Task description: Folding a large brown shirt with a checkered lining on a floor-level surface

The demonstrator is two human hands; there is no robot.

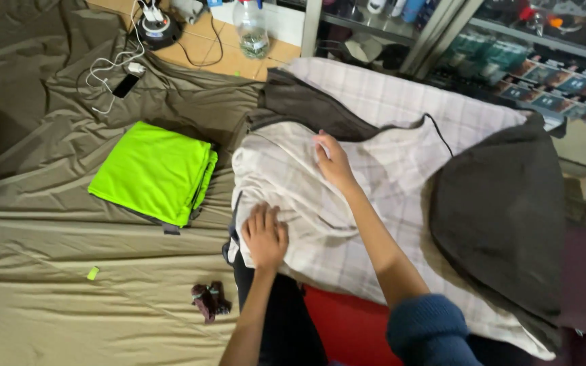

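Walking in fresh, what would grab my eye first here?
The neon green folded cloth glares against the olive bedsheet at left. In the middle, the left hand and right hand press flat on a pale plaid fabric, with a dark brown fleece garment heaped at right.

Soft, even indoor light, deep shadow at the left edge, slight blur and wide-angle stretch toward the corners.
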